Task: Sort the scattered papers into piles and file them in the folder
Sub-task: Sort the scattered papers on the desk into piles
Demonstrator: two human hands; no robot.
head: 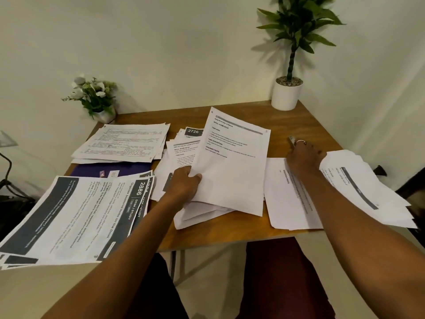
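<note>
Head view, wooden desk (310, 125), wall (161, 54), left grip (184, 185) clamping papers (232, 162), right grip (303, 155) seemingly flat

Paper groups: 6 – back-left stack (122, 141), front-left stack (69, 215), centre heap (181, 150), held bundle (232, 169), right sheets (287, 203), far-right stack (368, 192). Sheets per group: uncountable. Folder (110, 170): 1. Potted plants: 2 – flower pot (94, 97), tall plant (292, 42). Table (299, 125): 1. Hands: 2 – left hand (184, 183), right hand (303, 155). Ring (300, 141): 1.

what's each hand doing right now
Left hand: holding a stack of papers.
Right hand: open, resting on a sheet.
</note>
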